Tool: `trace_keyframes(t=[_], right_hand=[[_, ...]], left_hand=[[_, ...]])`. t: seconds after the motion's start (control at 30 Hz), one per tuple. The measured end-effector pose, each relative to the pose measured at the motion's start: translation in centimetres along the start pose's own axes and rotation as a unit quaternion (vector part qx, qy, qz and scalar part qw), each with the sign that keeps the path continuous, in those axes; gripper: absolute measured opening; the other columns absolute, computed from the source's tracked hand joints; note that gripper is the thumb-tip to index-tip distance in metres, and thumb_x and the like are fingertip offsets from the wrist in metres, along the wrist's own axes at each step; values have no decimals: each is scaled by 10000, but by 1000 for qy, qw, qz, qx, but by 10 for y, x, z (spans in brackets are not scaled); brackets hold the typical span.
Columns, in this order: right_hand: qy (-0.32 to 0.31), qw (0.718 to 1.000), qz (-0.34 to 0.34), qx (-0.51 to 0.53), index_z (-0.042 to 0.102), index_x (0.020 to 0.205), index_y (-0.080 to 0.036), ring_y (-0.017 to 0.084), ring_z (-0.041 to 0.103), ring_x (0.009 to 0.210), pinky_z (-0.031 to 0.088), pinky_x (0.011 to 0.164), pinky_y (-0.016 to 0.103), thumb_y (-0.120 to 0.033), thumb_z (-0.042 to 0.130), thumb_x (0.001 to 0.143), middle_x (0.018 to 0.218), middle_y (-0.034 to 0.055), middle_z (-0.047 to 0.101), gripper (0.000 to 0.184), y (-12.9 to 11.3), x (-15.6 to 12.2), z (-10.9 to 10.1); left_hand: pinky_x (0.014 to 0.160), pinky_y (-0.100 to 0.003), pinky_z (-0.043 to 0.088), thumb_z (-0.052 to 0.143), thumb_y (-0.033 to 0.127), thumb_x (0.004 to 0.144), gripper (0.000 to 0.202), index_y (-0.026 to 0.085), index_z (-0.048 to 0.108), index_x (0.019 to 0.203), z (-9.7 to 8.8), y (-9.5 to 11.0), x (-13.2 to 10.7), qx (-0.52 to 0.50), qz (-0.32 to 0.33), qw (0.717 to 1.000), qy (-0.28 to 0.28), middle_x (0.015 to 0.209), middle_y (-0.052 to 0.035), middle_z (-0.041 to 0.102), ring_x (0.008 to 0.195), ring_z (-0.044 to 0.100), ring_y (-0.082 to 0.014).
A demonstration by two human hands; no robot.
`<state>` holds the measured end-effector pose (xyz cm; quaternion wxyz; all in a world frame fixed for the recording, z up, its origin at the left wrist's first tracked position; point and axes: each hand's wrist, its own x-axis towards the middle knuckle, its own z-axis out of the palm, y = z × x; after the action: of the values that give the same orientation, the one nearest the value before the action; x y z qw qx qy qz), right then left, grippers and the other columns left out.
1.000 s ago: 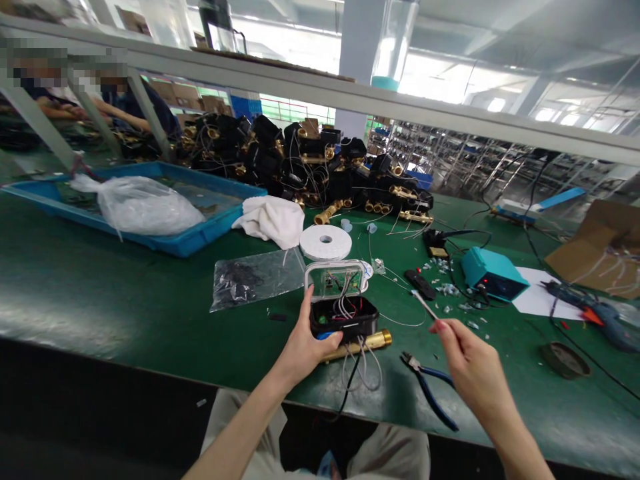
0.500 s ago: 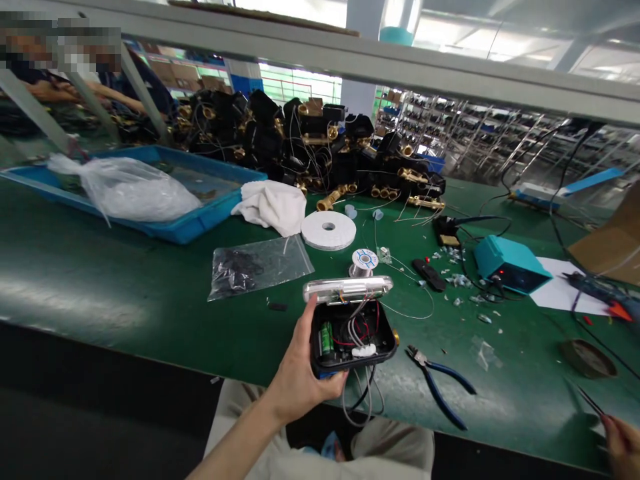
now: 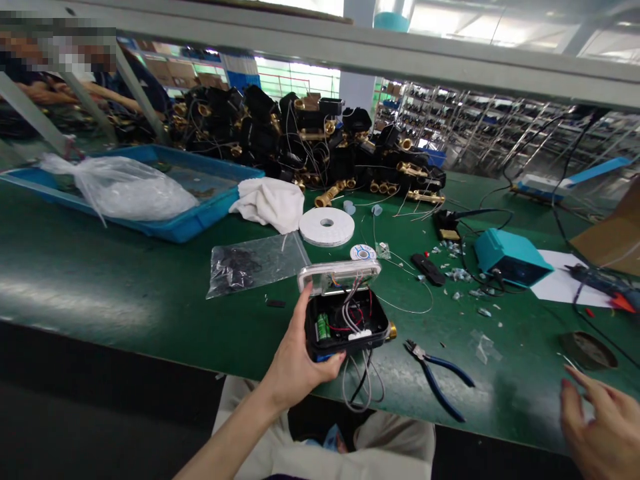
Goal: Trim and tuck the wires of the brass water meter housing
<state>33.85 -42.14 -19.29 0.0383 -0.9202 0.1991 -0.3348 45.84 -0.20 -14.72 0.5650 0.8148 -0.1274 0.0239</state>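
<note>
Black meter housing (image 3: 345, 343): held open at the near edge of the green bench mat (image 3: 125, 293), with a brass fitting (image 3: 391, 331) showing at its right end.
Left hand (image 3: 300, 360): closed around the housing from below, one digit raised against the lid's edge.
Right hand (image 3: 597, 427): open with fingers spread at the lower right, holding nothing visible. A thin bright sliver lies just beyond the fingertips, too small to identify.
Lid: a clear plastic lid (image 3: 340, 277) stands tilted up at the housing's far side, with wires running up to it.
Assembly state: the green battery (image 3: 323, 327), red and grey wires and white connector (image 3: 361, 335) sit inside, exposed. Grey wire loops (image 3: 357, 387) hang below, and the lid is not closed.
Close by: blue-handled pliers (image 3: 435, 380), a solder spool (image 3: 363, 252), a white foam disc (image 3: 327, 227) and a plastic bag of black parts (image 3: 250, 267).
Beyond: a teal soldering station (image 3: 510, 257), a blue tray (image 3: 220, 207) and a heap of black-and-brass units (image 3: 310, 140).
Co-workers: hands (image 3: 40, 93) at work at the far upper left, beyond the rail.
</note>
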Motion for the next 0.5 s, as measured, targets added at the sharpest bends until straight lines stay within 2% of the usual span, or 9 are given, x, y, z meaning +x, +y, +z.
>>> trace_keyframes(t=[0.1, 0.2, 0.33, 0.5], right_hand=[[4, 995, -26, 95, 609, 1114, -200, 244, 591, 813, 452, 696, 352, -386, 478, 851, 977, 94, 620, 348, -81, -14, -14], [-59, 973, -41, 219, 613, 1067, -217, 183, 600, 792, 483, 699, 288, -334, 496, 870, 970, 64, 637, 258, -139, -33, -15], [-136, 930, -52, 338, 609, 1050, -217, 163, 607, 864, 499, 715, 241, -279, 497, 876, 997, 60, 643, 217, -182, -53, -9], [-201, 897, -25, 392, 600, 1056, -225, 137, 597, 809, 496, 700, 219, -276, 482, 883, 980, 42, 639, 215, -211, -57, -10]], left_hand=[[1066, -457, 318, 674, 234, 697, 1001, 273, 9, 1445, -1, 5, 7, -20, -38, 999, -2, 1352, -105, 423, 1206, 468, -257], [1060, -449, 320, 679, 270, 712, 993, 261, 10, 1446, -3, 6, 11, -25, -62, 998, -3, 1315, -107, 463, 1175, 497, -250], [1038, -454, 338, 693, 339, 712, 983, 263, 40, 1442, -5, 0, 15, -35, -86, 996, -3, 1305, -120, 477, 1154, 518, -257], [1018, -459, 357, 712, 402, 695, 985, 241, 91, 1443, -8, -9, 21, -30, -124, 992, 8, 1275, -146, 509, 1108, 554, -271]])
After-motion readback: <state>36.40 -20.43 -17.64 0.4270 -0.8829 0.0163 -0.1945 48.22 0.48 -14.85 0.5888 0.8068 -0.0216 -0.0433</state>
